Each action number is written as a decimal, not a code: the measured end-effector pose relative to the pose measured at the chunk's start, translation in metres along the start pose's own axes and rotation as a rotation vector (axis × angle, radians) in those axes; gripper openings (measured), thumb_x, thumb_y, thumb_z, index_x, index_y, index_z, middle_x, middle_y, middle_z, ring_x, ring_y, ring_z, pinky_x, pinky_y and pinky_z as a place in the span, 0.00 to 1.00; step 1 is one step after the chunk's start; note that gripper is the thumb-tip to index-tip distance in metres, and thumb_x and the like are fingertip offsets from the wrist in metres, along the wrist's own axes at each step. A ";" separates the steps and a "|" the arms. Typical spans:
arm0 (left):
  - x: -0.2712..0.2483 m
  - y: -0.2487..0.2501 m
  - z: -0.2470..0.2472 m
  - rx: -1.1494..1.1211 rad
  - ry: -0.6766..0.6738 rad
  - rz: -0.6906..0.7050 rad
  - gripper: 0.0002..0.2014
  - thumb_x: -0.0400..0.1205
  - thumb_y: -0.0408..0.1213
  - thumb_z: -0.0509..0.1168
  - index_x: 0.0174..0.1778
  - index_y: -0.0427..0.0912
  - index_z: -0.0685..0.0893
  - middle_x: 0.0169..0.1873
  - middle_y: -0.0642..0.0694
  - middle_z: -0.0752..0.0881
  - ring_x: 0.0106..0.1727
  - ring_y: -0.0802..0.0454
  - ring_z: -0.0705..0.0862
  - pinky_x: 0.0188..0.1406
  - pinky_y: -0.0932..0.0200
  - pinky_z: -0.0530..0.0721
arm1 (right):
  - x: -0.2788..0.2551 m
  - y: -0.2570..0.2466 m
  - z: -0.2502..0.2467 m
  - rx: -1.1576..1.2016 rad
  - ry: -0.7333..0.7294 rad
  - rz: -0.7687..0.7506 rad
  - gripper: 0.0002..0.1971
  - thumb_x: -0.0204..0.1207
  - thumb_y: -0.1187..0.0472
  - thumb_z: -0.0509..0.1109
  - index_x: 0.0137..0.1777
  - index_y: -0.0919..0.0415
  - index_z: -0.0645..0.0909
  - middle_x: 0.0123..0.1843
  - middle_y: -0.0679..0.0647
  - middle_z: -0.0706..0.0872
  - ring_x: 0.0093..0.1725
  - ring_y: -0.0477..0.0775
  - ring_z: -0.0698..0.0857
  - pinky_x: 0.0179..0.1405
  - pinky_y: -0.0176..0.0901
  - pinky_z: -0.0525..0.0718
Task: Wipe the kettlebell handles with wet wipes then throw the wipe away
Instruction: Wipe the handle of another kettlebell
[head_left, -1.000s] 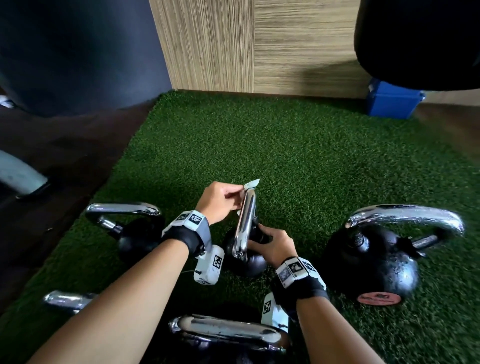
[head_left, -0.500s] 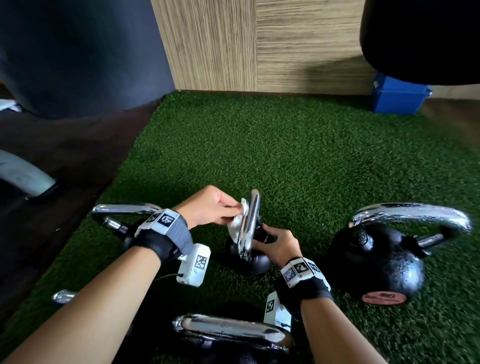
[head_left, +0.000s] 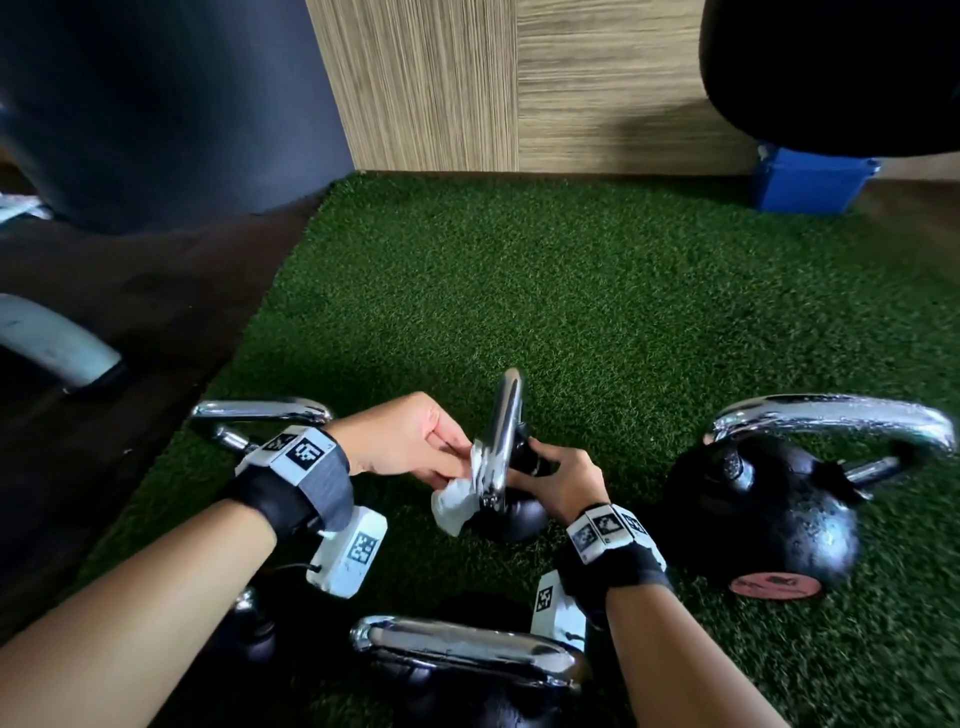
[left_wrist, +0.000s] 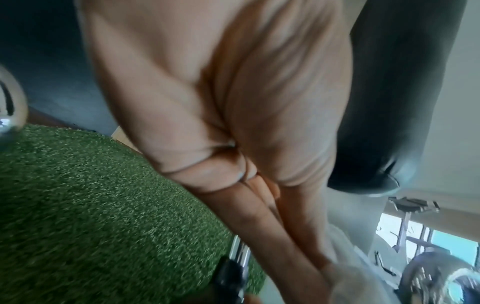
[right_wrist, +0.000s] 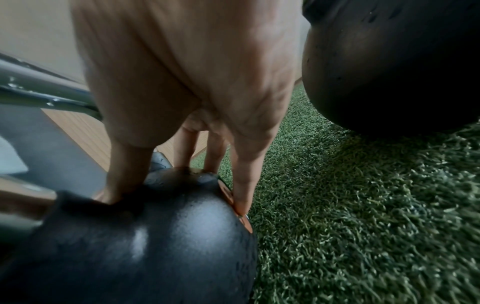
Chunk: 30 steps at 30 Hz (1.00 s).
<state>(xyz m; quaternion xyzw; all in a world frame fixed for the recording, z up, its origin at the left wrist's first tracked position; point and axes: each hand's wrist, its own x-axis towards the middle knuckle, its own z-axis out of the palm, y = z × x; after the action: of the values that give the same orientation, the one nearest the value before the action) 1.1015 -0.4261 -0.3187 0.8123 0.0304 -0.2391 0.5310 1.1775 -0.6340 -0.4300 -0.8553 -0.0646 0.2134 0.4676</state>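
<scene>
Left grip (head_left: 410, 441) pinches wipe (head_left: 457, 496) against handle (head_left: 501, 431).

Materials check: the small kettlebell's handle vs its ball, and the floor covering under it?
Handle: looks like chrome-plated or polished steel, with mirror-bright reflections.
Ball: probably cast iron with a black, slightly pebbled coating; dull sheen, fine bumps.
Floor covering: artificial turf, presumably plastic, with short green blades.

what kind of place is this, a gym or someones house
Most likely a gym: several chrome-handled kettlebells sit on green artificial turf, a black punching bag hangs nearby, and exercise machines stand by a window.
</scene>
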 end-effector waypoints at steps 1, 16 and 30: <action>-0.002 -0.002 0.004 0.031 -0.028 0.002 0.11 0.80 0.23 0.74 0.46 0.45 0.94 0.38 0.47 0.95 0.37 0.60 0.90 0.38 0.69 0.87 | 0.000 0.000 0.000 0.005 -0.006 0.002 0.43 0.57 0.39 0.87 0.74 0.44 0.80 0.67 0.49 0.88 0.62 0.46 0.86 0.57 0.30 0.76; 0.003 -0.042 0.043 0.359 0.323 0.002 0.08 0.80 0.31 0.75 0.47 0.50 0.95 0.34 0.56 0.93 0.39 0.62 0.93 0.39 0.66 0.88 | 0.000 -0.004 0.002 -0.025 0.030 -0.015 0.38 0.60 0.42 0.86 0.73 0.45 0.81 0.65 0.50 0.89 0.61 0.47 0.87 0.56 0.31 0.76; -0.013 0.002 -0.019 -0.183 0.468 0.207 0.08 0.78 0.36 0.75 0.50 0.53 0.96 0.49 0.47 0.95 0.47 0.58 0.92 0.40 0.65 0.89 | -0.041 -0.106 -0.066 -0.090 0.101 -0.765 0.21 0.73 0.66 0.79 0.65 0.49 0.87 0.56 0.44 0.88 0.45 0.34 0.87 0.43 0.22 0.84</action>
<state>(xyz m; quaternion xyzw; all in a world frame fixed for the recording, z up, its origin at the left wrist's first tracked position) 1.0976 -0.4076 -0.3050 0.7928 0.0907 0.0143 0.6025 1.1786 -0.6392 -0.2986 -0.7986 -0.3650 -0.0218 0.4780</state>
